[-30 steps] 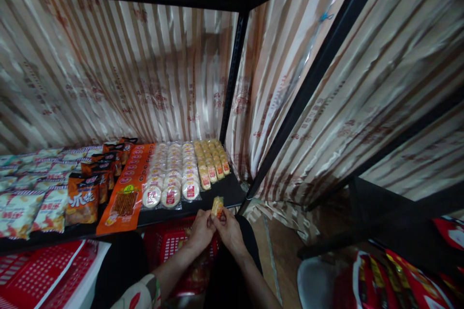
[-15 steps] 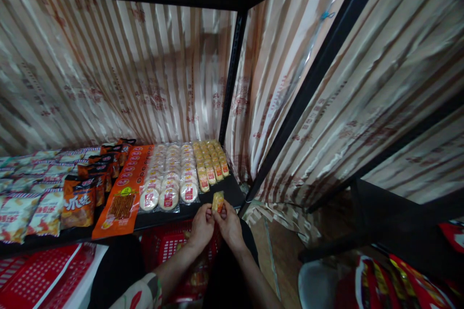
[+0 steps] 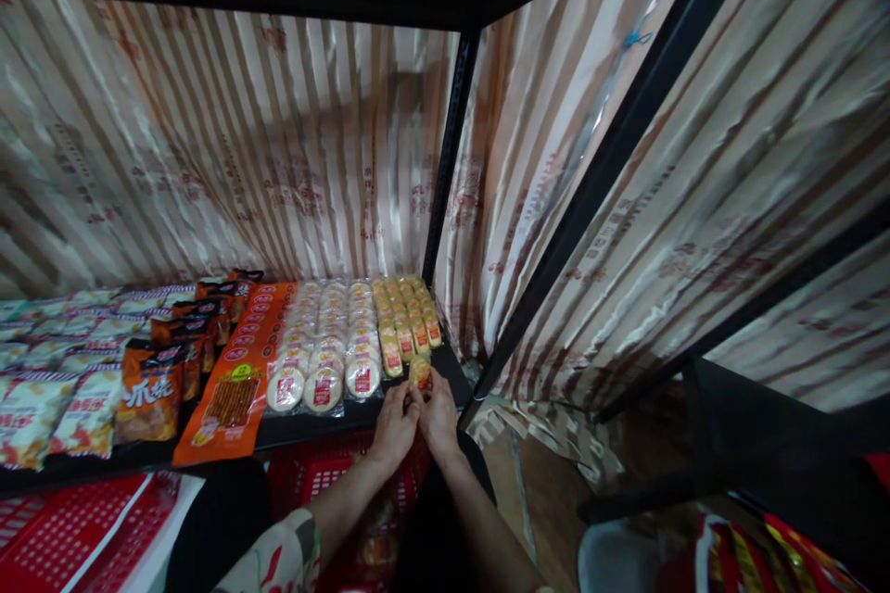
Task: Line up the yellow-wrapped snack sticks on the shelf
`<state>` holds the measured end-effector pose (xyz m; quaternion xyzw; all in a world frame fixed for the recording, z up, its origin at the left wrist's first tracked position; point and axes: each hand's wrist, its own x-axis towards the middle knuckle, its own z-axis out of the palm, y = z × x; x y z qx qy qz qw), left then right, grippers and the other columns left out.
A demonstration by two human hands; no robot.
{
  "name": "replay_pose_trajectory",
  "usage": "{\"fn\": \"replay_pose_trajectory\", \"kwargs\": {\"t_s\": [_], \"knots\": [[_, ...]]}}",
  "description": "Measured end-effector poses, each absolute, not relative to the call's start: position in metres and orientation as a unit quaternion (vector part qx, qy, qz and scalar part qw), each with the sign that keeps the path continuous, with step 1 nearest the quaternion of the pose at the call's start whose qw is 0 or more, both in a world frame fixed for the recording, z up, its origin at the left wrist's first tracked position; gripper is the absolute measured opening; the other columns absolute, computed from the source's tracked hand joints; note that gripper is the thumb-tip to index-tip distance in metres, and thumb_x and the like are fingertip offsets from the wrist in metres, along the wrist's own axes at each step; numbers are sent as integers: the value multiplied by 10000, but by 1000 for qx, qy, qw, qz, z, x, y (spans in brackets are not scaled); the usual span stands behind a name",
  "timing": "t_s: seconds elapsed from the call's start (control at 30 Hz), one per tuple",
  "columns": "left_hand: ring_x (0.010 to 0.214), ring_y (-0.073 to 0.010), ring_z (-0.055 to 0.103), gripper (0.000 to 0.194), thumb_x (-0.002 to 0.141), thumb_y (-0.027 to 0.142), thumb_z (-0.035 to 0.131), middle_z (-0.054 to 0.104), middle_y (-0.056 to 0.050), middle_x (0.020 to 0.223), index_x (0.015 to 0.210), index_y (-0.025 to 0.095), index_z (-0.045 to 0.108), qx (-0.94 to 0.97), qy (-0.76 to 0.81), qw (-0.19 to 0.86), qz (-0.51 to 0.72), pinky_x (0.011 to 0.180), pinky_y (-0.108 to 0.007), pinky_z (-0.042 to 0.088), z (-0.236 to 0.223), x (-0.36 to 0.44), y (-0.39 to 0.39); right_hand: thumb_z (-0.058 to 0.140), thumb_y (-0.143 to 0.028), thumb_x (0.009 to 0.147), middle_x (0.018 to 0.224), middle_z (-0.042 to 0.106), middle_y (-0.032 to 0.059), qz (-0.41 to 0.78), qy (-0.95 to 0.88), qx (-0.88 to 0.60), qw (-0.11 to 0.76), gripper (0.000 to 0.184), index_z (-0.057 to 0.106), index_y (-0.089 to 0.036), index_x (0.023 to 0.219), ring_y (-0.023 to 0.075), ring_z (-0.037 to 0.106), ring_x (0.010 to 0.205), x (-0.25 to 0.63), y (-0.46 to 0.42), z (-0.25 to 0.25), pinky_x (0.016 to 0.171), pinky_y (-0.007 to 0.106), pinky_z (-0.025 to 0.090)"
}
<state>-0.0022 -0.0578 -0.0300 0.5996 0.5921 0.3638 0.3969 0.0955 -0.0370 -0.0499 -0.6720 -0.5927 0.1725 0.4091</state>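
Between both hands is a small yellow packaged snack (image 3: 420, 374) with a red and orange label, held just above the front edge of the black shelf (image 3: 306, 427). My right hand (image 3: 438, 412) closes on its right side. My left hand (image 3: 396, 426) has its fingers curled in at the lower left of the same packet, touching it. Right behind the hands stand rows of matching yellow packets (image 3: 407, 315). To their left lie rows of round white wrapped biscuits (image 3: 324, 387) with red labels.
Farther left are an orange pack of brown sticks (image 3: 233, 400), orange-black bags (image 3: 149, 394) and white snack bags (image 3: 87, 408). Red baskets (image 3: 83, 528) sit below the shelf. A black post (image 3: 451, 148) rises at the corner; striped curtain (image 3: 312, 139) hangs behind. Red packages (image 3: 737, 556) lie at lower right.
Both hands have moved slightly up with the packet, nearer the yellow rows. Its label now faces more toward me, and my left fingers have shifted lower on it. The view has shifted a little.
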Motion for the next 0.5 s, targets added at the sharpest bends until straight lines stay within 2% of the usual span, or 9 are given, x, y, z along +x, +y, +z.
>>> {"fn": "replay_pose_trajectory", "kwargs": {"t_s": [0.17,0.5], "knots": [[1285,-176,309,487,766,181,403,369,-107,1389,1243,99,451,611,640,359,298,1092,-289,183,-20,-2,-55,465,-298,771,1033,578,134,120,-600,-680,403,484,454,-123,1222,239,566,922,93,-25,-56,827,361,448],[1329,-173,230,542,817,227,347,286,-93,1443,1331,56,342,625,647,361,247,1109,-284,133,-25,-6,-50,445,-313,782,988,599,152,55,-612,-685,393,457,488,-91,1180,254,553,933,92,-4,-62,799,343,437]]}}
